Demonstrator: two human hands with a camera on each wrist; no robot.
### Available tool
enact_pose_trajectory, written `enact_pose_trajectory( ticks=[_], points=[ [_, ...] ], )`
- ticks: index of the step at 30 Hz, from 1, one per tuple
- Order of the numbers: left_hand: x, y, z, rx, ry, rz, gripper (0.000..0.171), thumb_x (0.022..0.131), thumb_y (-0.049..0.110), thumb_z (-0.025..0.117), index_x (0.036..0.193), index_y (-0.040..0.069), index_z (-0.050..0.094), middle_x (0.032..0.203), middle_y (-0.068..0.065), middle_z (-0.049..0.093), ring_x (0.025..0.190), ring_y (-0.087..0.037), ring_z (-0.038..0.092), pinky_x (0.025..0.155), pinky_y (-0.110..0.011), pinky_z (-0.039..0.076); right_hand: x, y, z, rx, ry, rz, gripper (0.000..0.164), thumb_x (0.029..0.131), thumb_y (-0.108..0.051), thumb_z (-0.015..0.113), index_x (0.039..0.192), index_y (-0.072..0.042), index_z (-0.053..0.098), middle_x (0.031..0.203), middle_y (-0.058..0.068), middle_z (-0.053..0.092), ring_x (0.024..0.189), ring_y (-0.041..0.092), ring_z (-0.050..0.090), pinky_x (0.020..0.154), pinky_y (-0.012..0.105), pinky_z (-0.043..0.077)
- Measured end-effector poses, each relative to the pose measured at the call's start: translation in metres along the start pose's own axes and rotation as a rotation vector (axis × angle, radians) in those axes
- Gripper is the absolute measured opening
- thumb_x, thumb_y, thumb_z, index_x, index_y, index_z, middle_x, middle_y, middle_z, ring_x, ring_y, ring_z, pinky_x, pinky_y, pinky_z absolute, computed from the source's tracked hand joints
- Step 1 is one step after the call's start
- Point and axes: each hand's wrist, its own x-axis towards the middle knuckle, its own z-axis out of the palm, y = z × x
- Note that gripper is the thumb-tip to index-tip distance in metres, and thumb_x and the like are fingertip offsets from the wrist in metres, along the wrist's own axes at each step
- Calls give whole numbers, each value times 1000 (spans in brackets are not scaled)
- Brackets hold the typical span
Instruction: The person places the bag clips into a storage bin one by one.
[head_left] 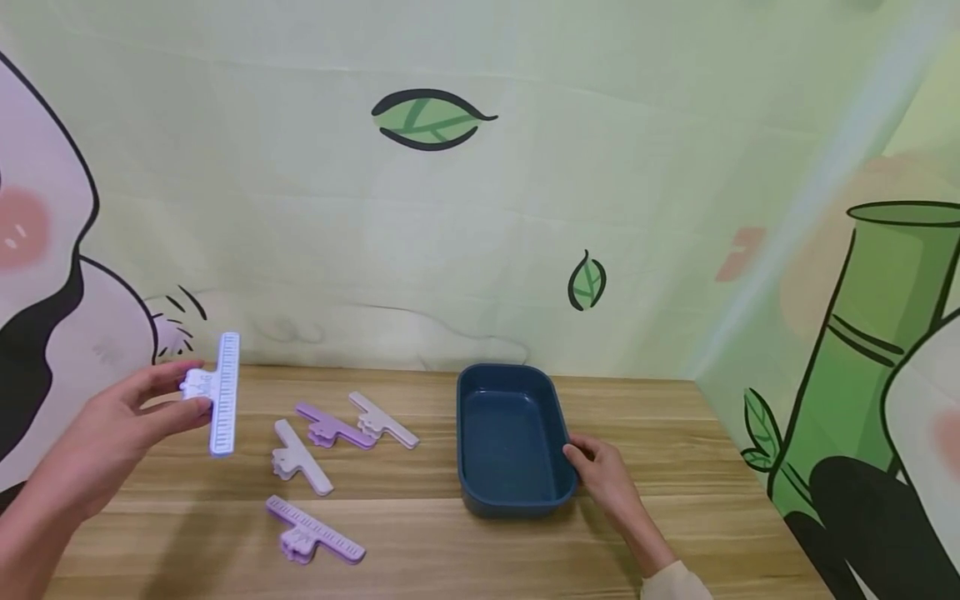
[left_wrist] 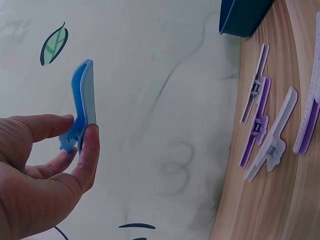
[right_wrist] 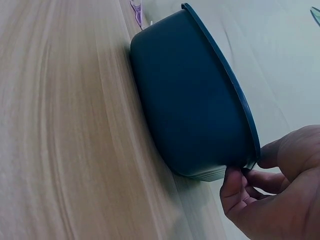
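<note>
My left hand (head_left: 120, 437) pinches a light blue clip (head_left: 227, 396) with a ruler-marked bar, held up above the table's left side. In the left wrist view, the thumb and fingers grip the clip (left_wrist: 88, 95) by its handle end, its long bar upright. My right hand (head_left: 609, 487) pinches the right rim of a dark blue bin (head_left: 517, 507), thumb over the edge and fingers beneath it outside. The bin stands on the table with nothing visible inside. In the right wrist view, the fingers hold the rim at one corner of the bin (right_wrist: 190, 95).
Several clips lie between the left hand and the bin: a white one (head_left: 386, 422) at the back, a purple one (head_left: 337, 427), another white one (head_left: 305, 460), and a ruler-marked purple one (head_left: 318, 531) in front. A printed cloth backdrop (head_left: 300, 208) rises behind the wooden table (head_left: 420, 550).
</note>
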Motion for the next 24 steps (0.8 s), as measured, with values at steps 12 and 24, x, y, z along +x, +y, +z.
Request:
enact_pose_trajectory(
  ticks=[12,24],
  points=[
    [7,17,19,-53,-81,-8,75,105,33,62,161,-1,27,149,-25,40,105,5,59,81,-15,49,2,3,0,5,2,-11,30,104,-6,60,128,10,66,107,18,70,84,20,65,65,24,53],
    [13,35,41,-104,-107,-2,73,105,33,62,162,3,28,150,-21,45,105,-1,66,89,-18,47,1,1,-2,-17,8,-46,33,104,-8,60,129,14,63,111,23,70,85,23,65,63,26,53]
  ],
)
